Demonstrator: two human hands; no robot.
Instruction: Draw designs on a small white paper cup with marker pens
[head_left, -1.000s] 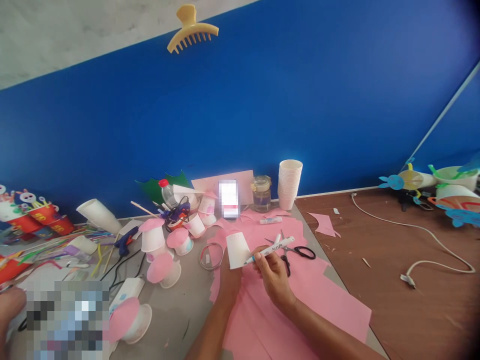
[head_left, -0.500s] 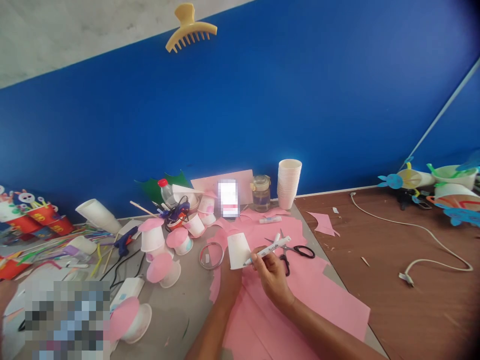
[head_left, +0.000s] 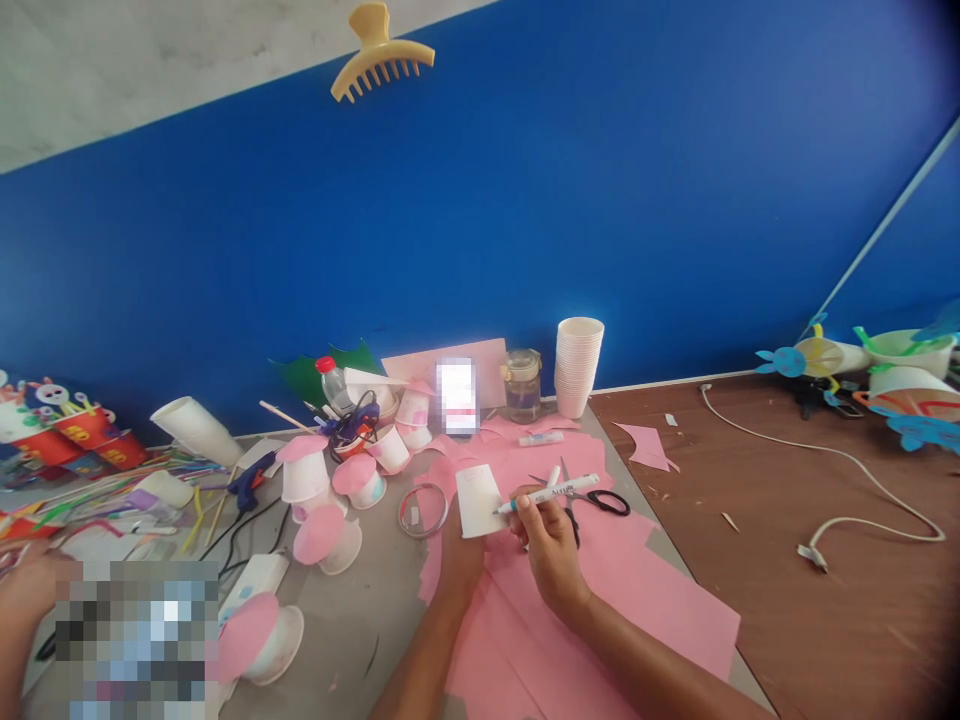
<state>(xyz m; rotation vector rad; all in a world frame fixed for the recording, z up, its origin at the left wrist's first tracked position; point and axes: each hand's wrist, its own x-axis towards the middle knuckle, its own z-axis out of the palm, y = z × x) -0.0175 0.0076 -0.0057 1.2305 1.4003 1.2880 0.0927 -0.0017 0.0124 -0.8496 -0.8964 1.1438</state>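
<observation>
My left hand (head_left: 460, 556) holds a white paper cup (head_left: 478, 502), rim down; its fingers are hidden behind or inside the cup. In my right hand (head_left: 551, 545) is a white acrylic marker (head_left: 556, 492) with a blue tip, gripped like a pen. The tip points left at the cup's lower right side; whether it touches I cannot tell. Just beyond the right hand lie black-handled scissors (head_left: 607, 503) on pink paper (head_left: 600, 580). A roll of clear tape (head_left: 421, 511) rests left of the cup.
Several white cups with pink discs (head_left: 319, 535) stand on the left, near a glue gun (head_left: 251, 484). Behind are a phone (head_left: 457, 395), a jar (head_left: 523, 387) and a cup stack (head_left: 578, 367). A cable (head_left: 825, 450) runs along the right. Another person's hand (head_left: 34, 580) is far left.
The marker has been tilted flatter and shifted slightly right, its tip drawn a little away from its earlier spot. The other person's hand has come further into view.
</observation>
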